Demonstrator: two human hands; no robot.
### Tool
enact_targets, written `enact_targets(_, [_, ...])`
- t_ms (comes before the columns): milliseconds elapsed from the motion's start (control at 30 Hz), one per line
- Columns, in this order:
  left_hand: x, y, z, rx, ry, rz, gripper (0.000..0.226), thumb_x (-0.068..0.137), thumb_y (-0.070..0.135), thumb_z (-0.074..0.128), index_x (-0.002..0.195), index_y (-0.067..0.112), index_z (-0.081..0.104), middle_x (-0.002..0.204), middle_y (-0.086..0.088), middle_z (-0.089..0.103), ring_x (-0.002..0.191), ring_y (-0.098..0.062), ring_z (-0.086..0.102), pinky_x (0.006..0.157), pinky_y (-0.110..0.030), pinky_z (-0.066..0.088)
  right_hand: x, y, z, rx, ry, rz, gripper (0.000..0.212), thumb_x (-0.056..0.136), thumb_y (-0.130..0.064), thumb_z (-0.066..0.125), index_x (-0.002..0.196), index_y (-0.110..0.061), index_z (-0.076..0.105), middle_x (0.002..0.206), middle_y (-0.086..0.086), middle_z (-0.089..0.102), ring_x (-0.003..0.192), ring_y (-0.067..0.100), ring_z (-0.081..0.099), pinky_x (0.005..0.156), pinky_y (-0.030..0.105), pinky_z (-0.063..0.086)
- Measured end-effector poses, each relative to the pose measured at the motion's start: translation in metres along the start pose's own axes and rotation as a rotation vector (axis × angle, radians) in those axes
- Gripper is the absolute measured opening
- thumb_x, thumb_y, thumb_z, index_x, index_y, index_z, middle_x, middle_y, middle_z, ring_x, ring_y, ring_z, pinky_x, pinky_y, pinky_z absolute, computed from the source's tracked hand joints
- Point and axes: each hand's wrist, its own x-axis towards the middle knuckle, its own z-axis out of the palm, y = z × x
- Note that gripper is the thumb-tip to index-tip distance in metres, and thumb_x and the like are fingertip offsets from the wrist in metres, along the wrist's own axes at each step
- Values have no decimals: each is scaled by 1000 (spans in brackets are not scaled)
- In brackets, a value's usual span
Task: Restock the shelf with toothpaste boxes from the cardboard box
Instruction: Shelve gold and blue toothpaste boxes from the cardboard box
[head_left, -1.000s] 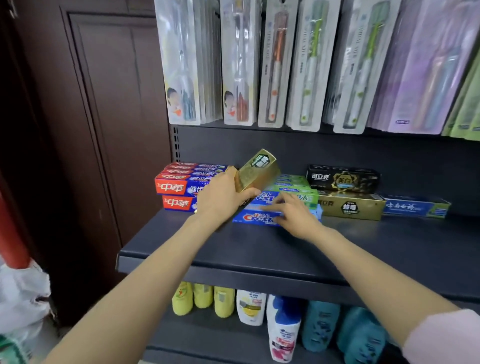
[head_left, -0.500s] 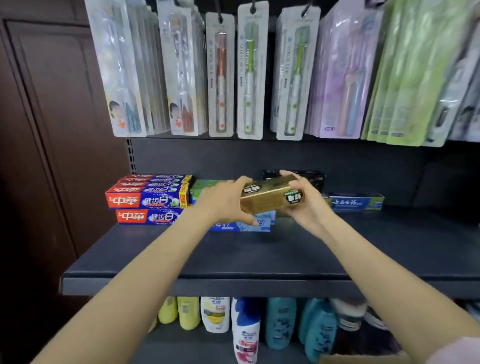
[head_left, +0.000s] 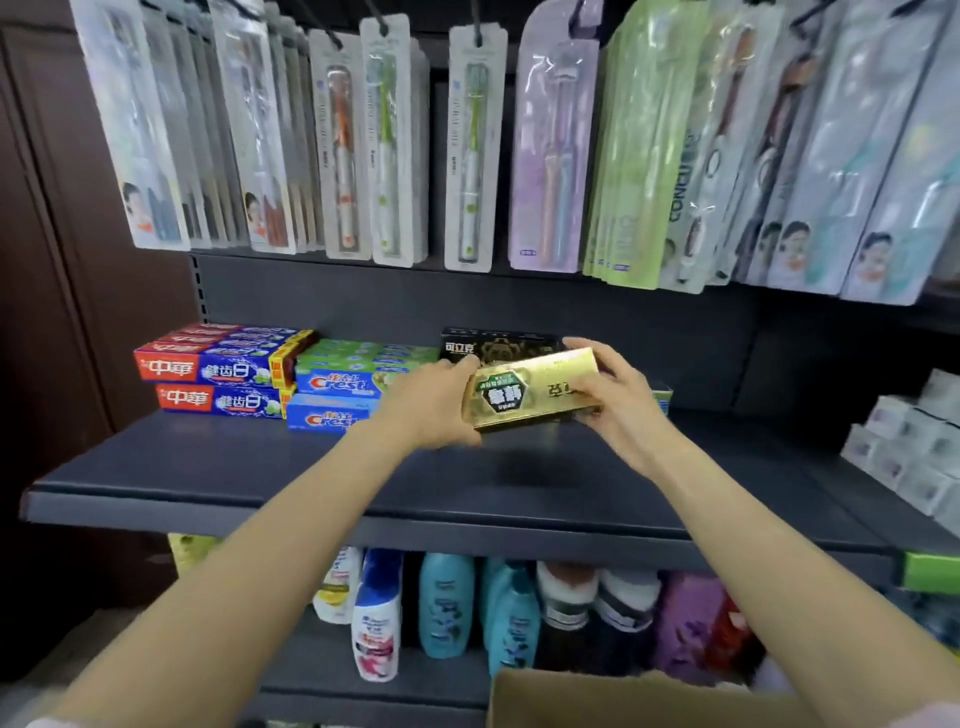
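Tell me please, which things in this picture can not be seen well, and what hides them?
- Head view: the gold toothpaste box has both ends covered by the left hand and right hand.
- The black box behind is partly hidden by them.
- The cardboard box is cut off by the bottom edge; its contents are unseen.
- Toothbrush packs' small print is blurred.

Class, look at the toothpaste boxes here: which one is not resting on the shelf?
The gold toothpaste box: the left hand and right hand hold it, while the red-blue and Crest boxes lie stacked.
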Motion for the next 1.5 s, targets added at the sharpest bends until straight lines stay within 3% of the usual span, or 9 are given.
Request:
enact_targets(133, [1, 20, 7, 121, 98, -49, 70, 68, 40, 75, 126, 22, 40, 117, -6, 50, 114, -28, 46, 92, -44, 38, 1, 2, -23, -484, 106, -9, 29, 80, -25, 73, 105, -32, 63, 114, 3, 64, 102, 19, 61, 88, 38, 54])
enact_targets(267, [16, 24, 12, 8, 44, -62, 84, 61, 46, 81, 131, 24, 39, 121, -7, 48, 116, -28, 43, 95, -43, 38, 9, 6, -28, -406, 161, -50, 44, 82, -22, 71, 122, -25, 54, 117, 3, 61, 105, 21, 60, 84, 40, 56])
enact_targets(400, [38, 25, 17, -208, -10, -116, 83, 60, 51, 81, 124, 16, 42, 117, -13, 53, 110, -32, 48, 87, -38, 44, 32, 15, -19, 14, 338, 12, 55, 84, -13, 68, 132, -12, 40, 122, 9, 55, 110, 23, 59, 95, 39, 51])
enact_targets(533, [57, 28, 24, -435, -95, -117, 71, 63, 56, 79, 110, 13, 47, 109, -3, 59, 102, -22, 56, 78, -32, 46, 55, 33, 14, 123, 241, 139, 48, 86, -15, 66, 128, -7, 44, 122, 11, 62, 108, 25, 62, 100, 43, 47])
enact_targets(667, [69, -2, 15, -432, -163, -66, 69, 70, 49, 77, 123, 15, 50, 114, 8, 54, 106, -12, 51, 85, -26, 44, 84, 16, 20, -468, 171, -25, 60, 87, -26, 64, 141, -21, 39, 128, 6, 59, 119, 25, 56, 102, 45, 44])
enact_targets(800, [84, -40, 17, -381, 150, -208, 42, 81, 17, 63, 121, 9, 55, 124, -10, 57, 116, -27, 54, 97, -38, 45, 112, 0, 26, -1172, 50, -183, 65, 92, -32, 56, 148, -28, 24, 126, 15, 52, 121, 34, 48, 98, 44, 43])
enact_targets(1033, [102, -54, 39, -206, 216, -132, 56, 85, 16, 54, 138, 15, 36, 131, -11, 45, 119, -32, 46, 94, -47, 43, 148, 38, 46, -1636, -1, -283, 63, 94, -12, 47, 145, -42, 24, 147, 5, 29, 134, 28, 28, 112, 45, 23])
enact_targets(1167, [110, -58, 54, -79, 89, -67, 48, 88, 17, 51, 135, 13, 39, 132, -11, 42, 115, -33, 49, 90, -45, 44, 151, 72, 47, -1563, 1, -194, 87, 82, 4, 54, 150, -33, 13, 148, 6, 23, 135, 33, 25, 115, 40, 20])
enact_targets(1500, [104, -34, 42, -25, 155, -82, 45, 90, 22, 49, 134, 14, 41, 130, -10, 44, 120, -29, 42, 95, -42, 38, 120, 46, 34, -1297, 94, -293, 44, 93, -12, 47, 136, -15, 43, 136, 4, 43, 126, 24, 37, 103, 36, 35])
